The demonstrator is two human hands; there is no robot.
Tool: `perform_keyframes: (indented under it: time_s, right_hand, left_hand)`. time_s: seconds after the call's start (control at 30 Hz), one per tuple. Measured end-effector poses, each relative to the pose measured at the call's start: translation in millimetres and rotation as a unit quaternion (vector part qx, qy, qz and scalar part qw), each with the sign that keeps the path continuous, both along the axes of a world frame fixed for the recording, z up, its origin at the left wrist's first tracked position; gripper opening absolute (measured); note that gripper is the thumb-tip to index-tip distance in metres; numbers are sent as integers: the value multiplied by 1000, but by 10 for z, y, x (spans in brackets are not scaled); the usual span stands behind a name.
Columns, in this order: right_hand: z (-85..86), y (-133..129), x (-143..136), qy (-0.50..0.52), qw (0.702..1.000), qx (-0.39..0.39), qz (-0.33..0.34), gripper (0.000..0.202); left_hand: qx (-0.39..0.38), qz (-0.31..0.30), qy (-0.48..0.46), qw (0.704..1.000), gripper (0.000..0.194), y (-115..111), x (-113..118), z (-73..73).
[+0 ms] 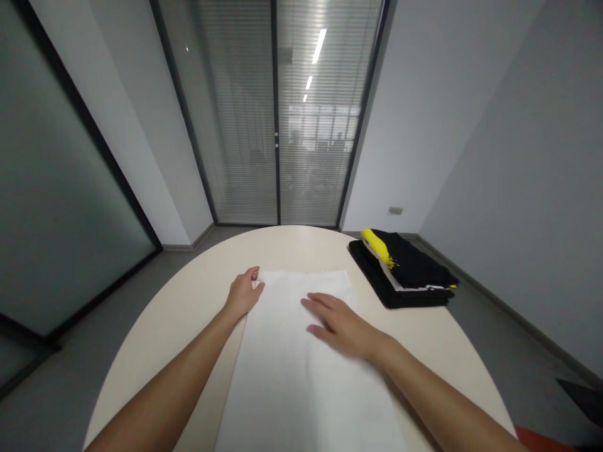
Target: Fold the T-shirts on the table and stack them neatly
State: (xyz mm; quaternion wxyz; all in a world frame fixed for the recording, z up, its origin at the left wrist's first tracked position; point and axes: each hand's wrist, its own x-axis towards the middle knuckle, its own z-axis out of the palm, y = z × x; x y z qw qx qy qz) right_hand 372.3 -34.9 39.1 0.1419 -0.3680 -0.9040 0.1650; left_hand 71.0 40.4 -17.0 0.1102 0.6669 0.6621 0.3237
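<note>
A long white cloth (301, 383) lies flat on the round cream table (188, 314), running from the middle toward the near edge. At the cloth's far left corner is my left hand (244, 292), its thumb and fingertips at the edge with a gap between them. My right hand (339, 323) is spread over the right half of the cloth, fingers apart and pointing left, with nothing held in it. Faint creases run lengthwise down the cloth.
Folded black cloths (419, 263), with a yellow piece (377, 246) and a white layer among them, form a stack at the table's right back edge. Beyond the table stand glass doors (245, 125) with blinds. Something red shows at the lower right.
</note>
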Motion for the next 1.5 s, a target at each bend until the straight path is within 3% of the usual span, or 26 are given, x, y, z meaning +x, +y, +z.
perform_keyframes:
  time_s: [0.13,0.27,0.47,0.7,0.87,1.03,1.23,1.37,1.5]
  right_hand:
    - [-280,311,308,-50,989,2,-140,66]
    - [-482,582,480,-16,965,44,-259,68]
    - [-504,780,544,38,943,36,-330,51]
    - [-490,782,527,114,944,45,-306,56]
    - [-487,825,535,216,941,-12,-260,64]
    - [-414,859,561,243,921,-84,-294,70]
    - [-262,823,570,183,928,-90,-312,16]
    - [-141,712,518,310,869,-199,-330,23]
    - [-47,615,504,419,804,-285,-311,37]
  left_hand:
    - [-3,-10,-16,1000,41,37,51,3]
    - [-7,-17,-34,999,28,16,93,47]
    - [-23,-22,-79,996,31,18,89,208]
    - [-84,-5,-158,984,30,-48,164,359]
    - [-120,6,-220,968,36,-103,262,406]
    - [-118,0,-223,968,34,-118,243,468]
    - [-84,-39,-171,981,21,-73,51,573]
    - [-80,-37,-133,987,20,-102,6,682]
    - [-118,-29,-229,966,27,-161,91,779]
